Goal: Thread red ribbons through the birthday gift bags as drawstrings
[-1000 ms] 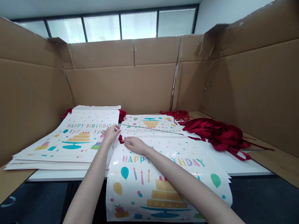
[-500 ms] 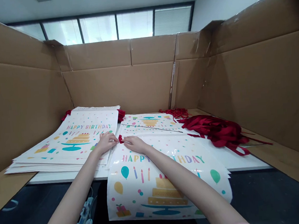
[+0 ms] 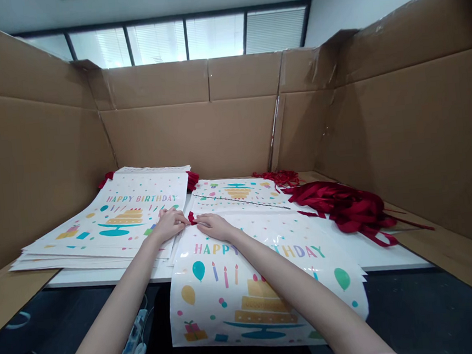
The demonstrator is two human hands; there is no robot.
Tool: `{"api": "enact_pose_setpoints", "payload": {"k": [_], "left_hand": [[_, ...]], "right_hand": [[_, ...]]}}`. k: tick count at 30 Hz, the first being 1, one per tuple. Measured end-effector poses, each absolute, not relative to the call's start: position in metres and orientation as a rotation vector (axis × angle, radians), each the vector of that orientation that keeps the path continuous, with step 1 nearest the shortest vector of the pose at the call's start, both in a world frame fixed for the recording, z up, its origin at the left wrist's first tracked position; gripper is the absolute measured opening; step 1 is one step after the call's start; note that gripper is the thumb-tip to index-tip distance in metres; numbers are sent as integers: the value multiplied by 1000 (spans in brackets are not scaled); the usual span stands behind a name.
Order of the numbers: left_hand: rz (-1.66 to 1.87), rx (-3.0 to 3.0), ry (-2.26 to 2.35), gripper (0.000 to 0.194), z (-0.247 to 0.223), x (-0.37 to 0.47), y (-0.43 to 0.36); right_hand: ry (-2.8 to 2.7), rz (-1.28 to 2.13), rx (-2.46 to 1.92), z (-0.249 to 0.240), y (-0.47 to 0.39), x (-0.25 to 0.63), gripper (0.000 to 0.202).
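Observation:
A printed birthday sheet [image 3: 214, 311] lies in front of me, its lower part hanging over the table's front edge. At its upper left corner sits a small red ribbon piece [image 3: 191, 218]. My left hand [image 3: 171, 224] has its fingers closed at the ribbon's left side, and my right hand [image 3: 213, 226] pinches at its right side. A thin dark rod [image 3: 242, 201] lies across the sheets behind my hands. Left of them is a stack of similar birthday sheets [image 3: 78, 224], with red ribbon [image 3: 192, 181] at its upper corners.
A heap of dark red ribbons [image 3: 341, 203] lies at the right, with thinner red strands [image 3: 279, 178] behind. Cardboard walls [image 3: 191, 137] enclose the table's back and sides. A power strip [image 3: 130, 340] is below the front edge.

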State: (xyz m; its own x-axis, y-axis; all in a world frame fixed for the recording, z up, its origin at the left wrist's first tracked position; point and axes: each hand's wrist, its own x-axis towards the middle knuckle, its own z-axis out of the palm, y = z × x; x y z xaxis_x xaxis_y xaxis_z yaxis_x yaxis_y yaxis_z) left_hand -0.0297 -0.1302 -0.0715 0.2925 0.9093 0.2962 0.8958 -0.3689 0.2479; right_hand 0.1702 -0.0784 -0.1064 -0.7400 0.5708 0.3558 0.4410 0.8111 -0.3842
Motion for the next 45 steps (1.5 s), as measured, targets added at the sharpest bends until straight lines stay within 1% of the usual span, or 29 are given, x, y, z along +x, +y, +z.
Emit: {"api": "enact_pose_setpoints", "payload": {"k": [11,20,32,39,45], "left_hand": [[643,2517,1745,31,-75,-32,-128],[605,2502,1737,32,-73,-30,-131],[557,2441,1710,27,-68,-27,-135],[710,2416,1769,31,-70,-28,-134],[674,2397,1746,30,-67,-27,-136]], "right_hand": [[-2516,384,-751,-109,-77,169,37],[-2512,385,-740,-110,-75,170,37],[-2529,380,-740,-107,-78,170,37],[-2537,381,-779,-107,-78,170,37],[-2528,379,-778,-108,-77,169,37]]}}
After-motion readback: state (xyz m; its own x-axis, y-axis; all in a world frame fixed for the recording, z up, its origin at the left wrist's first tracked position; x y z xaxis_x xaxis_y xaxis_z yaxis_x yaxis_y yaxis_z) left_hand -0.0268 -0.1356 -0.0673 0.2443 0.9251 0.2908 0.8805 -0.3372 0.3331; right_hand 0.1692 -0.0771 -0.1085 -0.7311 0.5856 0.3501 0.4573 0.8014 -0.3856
